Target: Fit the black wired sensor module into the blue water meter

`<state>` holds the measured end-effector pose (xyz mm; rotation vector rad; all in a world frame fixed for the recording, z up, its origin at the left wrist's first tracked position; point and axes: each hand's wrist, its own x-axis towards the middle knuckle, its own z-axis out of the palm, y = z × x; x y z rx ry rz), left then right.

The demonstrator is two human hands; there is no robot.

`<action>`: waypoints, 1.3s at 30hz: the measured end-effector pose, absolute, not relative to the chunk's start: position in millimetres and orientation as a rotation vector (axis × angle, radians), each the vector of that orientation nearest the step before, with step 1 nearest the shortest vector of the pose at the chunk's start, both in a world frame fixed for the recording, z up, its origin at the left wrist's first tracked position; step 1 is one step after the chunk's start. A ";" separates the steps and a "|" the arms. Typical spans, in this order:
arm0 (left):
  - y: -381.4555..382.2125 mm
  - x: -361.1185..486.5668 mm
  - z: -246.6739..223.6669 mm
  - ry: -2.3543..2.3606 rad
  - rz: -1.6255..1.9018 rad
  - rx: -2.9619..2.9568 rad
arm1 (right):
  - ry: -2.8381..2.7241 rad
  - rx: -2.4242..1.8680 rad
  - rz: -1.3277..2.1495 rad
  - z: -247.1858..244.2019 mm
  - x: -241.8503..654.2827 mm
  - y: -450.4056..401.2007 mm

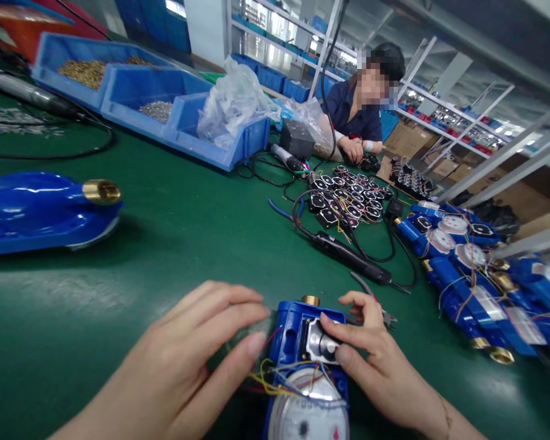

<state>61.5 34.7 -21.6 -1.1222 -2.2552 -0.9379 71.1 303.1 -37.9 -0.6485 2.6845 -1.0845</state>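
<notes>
A blue water meter with a brass fitting, a round dial and loose coloured wires lies on the green table in front of me. My left hand lies flat beside its left side, fingertips touching the blue housing. My right hand presses a thumb on a silver-grey part seated in the meter's open compartment, while its curled fingers also hold small cutters that stick out to the right.
A black electric screwdriver with its cable lies beyond the meter. Several blue meters crowd the right side, black modules sit mid-table, and another blue meter body lies left. Blue bins stand at the back. A co-worker sits across.
</notes>
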 end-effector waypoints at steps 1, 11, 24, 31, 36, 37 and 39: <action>37.9 55.7 -19.8 -2.262 -0.928 -1.163 | 2.662 -0.603 -1.185 -41.9 71.7 302.5; 65.9 32.7 -17.3 -2.368 -0.630 -1.856 | 1.593 0.212 -2.157 -44.4 69.7 282.4; 42.9 25.4 -37.4 -2.105 0.019 -2.001 | 1.438 0.168 -2.268 -47.5 57.2 278.0; 51.7 28.0 -56.8 -2.042 -0.360 -1.746 | 1.397 0.160 -2.264 -42.5 55.0 275.5; 64.9 30.6 -66.4 -1.956 -0.464 -1.551 | 1.376 0.133 -2.275 -44.8 54.8 273.0; 65.7 30.2 -67.0 -1.952 -0.471 -1.551 | 1.358 0.127 -2.283 -45.8 54.4 272.3; 65.9 29.4 -67.0 -1.952 -0.494 -1.557 | 1.309 0.103 -2.298 -48.3 52.6 270.7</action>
